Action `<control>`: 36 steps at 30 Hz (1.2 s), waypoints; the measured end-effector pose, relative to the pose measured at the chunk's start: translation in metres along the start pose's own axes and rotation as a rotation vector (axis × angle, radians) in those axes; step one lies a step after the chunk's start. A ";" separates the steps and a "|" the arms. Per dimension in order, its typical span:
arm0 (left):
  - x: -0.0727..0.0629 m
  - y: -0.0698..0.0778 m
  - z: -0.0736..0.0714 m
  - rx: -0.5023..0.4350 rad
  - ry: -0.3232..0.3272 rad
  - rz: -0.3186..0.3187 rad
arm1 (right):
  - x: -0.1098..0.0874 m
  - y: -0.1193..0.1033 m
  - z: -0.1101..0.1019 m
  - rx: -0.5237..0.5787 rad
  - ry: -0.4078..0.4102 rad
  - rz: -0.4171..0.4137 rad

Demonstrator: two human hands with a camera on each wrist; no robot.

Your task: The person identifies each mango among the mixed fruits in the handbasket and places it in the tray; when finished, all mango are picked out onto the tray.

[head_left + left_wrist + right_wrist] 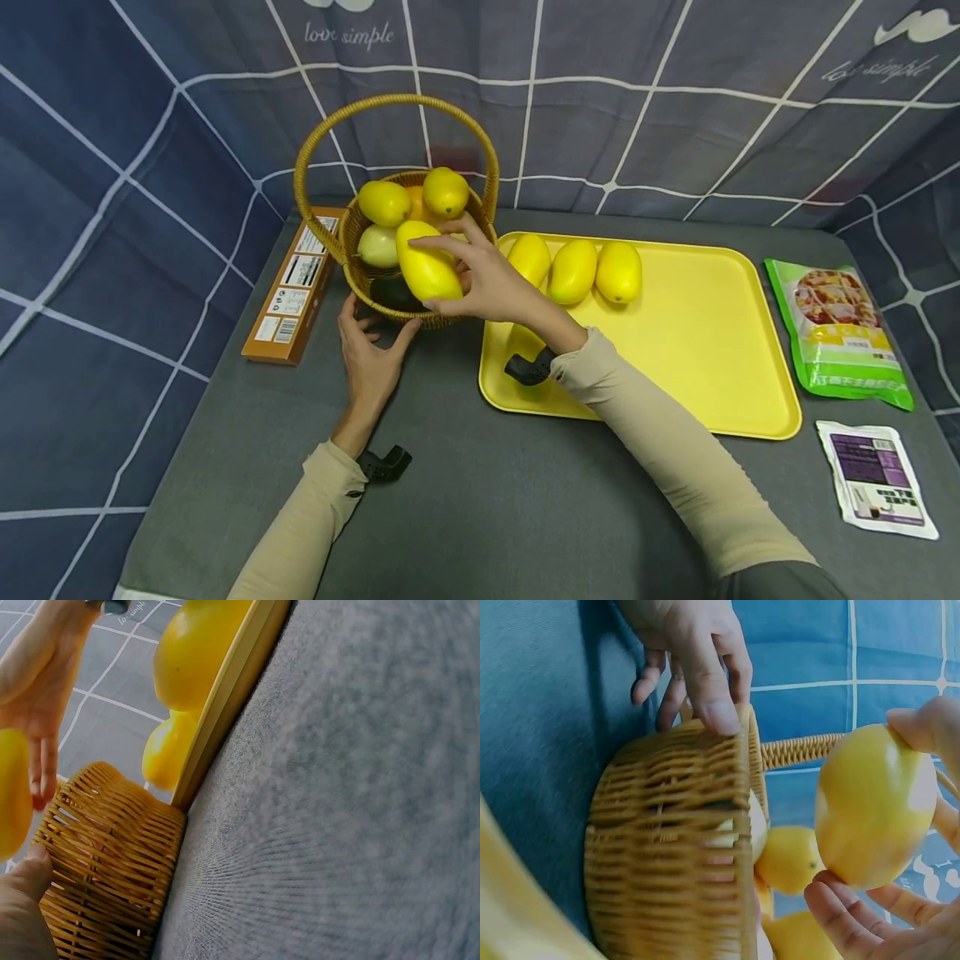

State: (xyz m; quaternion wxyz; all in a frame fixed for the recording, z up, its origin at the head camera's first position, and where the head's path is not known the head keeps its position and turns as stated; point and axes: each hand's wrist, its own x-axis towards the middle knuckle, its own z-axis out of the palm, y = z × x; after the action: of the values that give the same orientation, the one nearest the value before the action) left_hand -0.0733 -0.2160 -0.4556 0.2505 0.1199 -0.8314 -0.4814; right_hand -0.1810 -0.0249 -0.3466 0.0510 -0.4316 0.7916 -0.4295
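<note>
My right hand holds a yellow mango between thumb and fingers, above the front part of the wicker basket. In the right wrist view, this mango hangs just beyond the basket's rim, fingertips at its ends. Below and behind it, the basket contains two yellow fruits, a pale green fruit, a dark green one and something orange. My left hand rests against the basket's near side with its fingers spread, the thumb touching near the rim in the right wrist view.
A yellow tray beside the basket bears several yellow mangoes. An orange-brown box lies left of the basket, whose tall handle arches above. At the right lie a green food bag and a white-and-purple pouch.
</note>
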 end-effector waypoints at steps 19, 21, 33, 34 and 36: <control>-0.001 -0.001 0.001 -0.003 0.012 -0.014 | -0.062 0.012 -0.024 -0.097 0.106 0.015; -0.001 -0.001 0.001 -0.003 0.015 -0.009 | -0.069 0.013 -0.026 -0.097 0.126 0.020; -0.001 0.001 0.001 -0.015 0.016 0.006 | -0.106 0.023 -0.038 -0.124 0.183 0.117; -0.001 0.001 0.001 -0.013 0.017 0.006 | -0.110 0.023 -0.039 -0.126 0.191 0.124; -0.001 0.001 0.001 -0.012 0.015 0.006 | -0.119 0.024 -0.039 -0.132 0.205 0.146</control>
State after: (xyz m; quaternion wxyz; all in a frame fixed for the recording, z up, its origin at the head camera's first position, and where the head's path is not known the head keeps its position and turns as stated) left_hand -0.0733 -0.2140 -0.4555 0.2590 0.1196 -0.8268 -0.4848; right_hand -0.1402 0.0927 -0.3736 -0.0276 -0.3291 0.8485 -0.4134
